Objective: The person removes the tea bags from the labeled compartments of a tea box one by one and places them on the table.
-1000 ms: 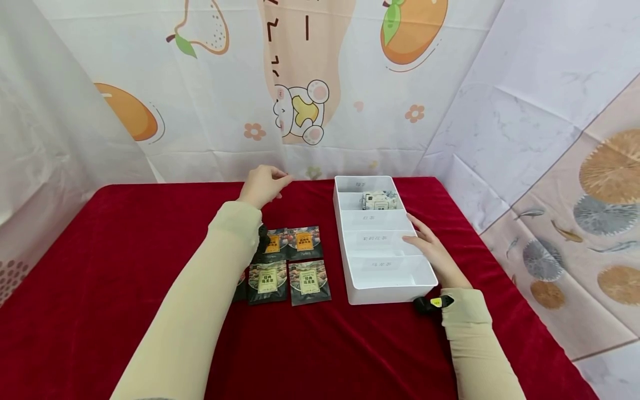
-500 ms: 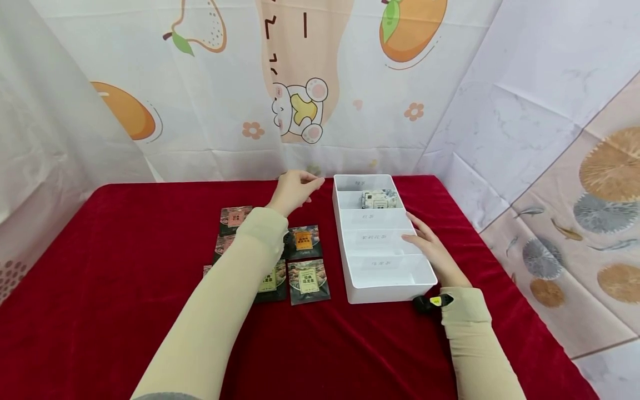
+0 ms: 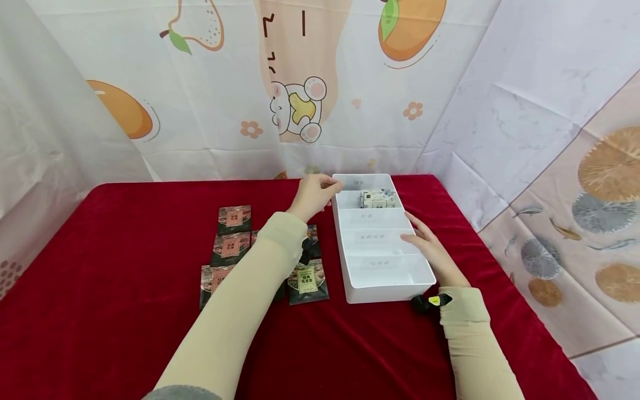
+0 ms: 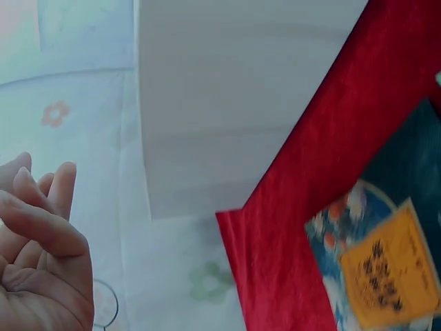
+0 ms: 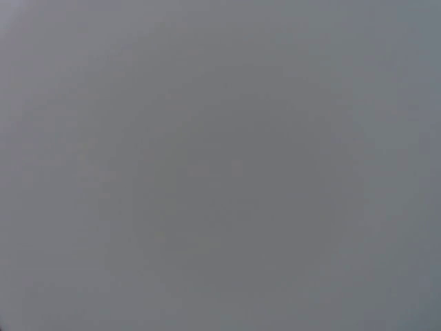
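Note:
A white divided storage box [image 3: 390, 294] stands to the right of the middle, with handwritten labels in its compartments. My right hand [image 3: 434, 254] holds its right wall, thumb over the rim and fingers along the side. The right wrist view is only a grey blur. Beside the box's far left corner, my left hand [image 3: 314, 194] hovers with loosely bent fingers; in the left wrist view I see nothing in this hand [image 4: 48, 269]. Floral-patterned packets [image 3: 378, 198] lie in the rear compartment. Several dark tea sachets [image 3: 307, 280] lie left of the box, some hidden by my left forearm.
A red velvet cloth [image 3: 125, 266] covers the table. Red-labelled sachets [image 3: 230, 247] lie farther left, and an orange-labelled one [image 4: 386, 269] shows below my left wrist. Behind the table hangs a printed curtain [image 3: 210, 111].
My left hand has moved right, from above the sachets to the box's far left corner, uncovering red-labelled sachets. The right hand stays on the box.

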`<state>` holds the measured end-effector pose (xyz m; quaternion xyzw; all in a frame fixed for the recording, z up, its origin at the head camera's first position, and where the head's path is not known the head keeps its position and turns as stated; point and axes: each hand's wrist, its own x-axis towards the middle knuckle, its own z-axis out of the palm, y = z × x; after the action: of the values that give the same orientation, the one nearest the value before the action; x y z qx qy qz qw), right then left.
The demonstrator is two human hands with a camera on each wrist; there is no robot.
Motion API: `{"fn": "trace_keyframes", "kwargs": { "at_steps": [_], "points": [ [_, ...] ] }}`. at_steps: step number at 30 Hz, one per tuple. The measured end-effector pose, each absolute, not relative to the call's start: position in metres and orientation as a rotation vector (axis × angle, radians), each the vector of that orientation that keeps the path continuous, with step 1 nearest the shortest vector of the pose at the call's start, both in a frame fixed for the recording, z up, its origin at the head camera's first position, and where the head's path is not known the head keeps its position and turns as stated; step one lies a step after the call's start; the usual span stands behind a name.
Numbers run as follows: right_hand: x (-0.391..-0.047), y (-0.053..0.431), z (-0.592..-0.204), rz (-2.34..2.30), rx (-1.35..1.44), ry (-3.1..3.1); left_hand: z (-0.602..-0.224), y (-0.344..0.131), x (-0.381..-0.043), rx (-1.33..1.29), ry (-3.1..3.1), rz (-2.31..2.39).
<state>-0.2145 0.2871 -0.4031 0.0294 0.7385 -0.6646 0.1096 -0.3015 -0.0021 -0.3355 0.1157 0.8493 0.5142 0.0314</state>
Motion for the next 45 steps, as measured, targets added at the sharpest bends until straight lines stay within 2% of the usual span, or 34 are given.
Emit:
{"fn": "trace_keyframes", "kwargs": {
  "at_steps": [24, 45],
  "points": [
    [-0.216, 0.286, -0.404, -1.971, 0.097, 2.16, -0.364, 0.06, -0.311, 0.582, 2.674, 1.526],
    [-0.216, 0.285, -0.401, -1.949, 0.12, 2.169, -0.362, 0.071, -0.328, 0.609, 2.876, 1.115]
  ]
}}
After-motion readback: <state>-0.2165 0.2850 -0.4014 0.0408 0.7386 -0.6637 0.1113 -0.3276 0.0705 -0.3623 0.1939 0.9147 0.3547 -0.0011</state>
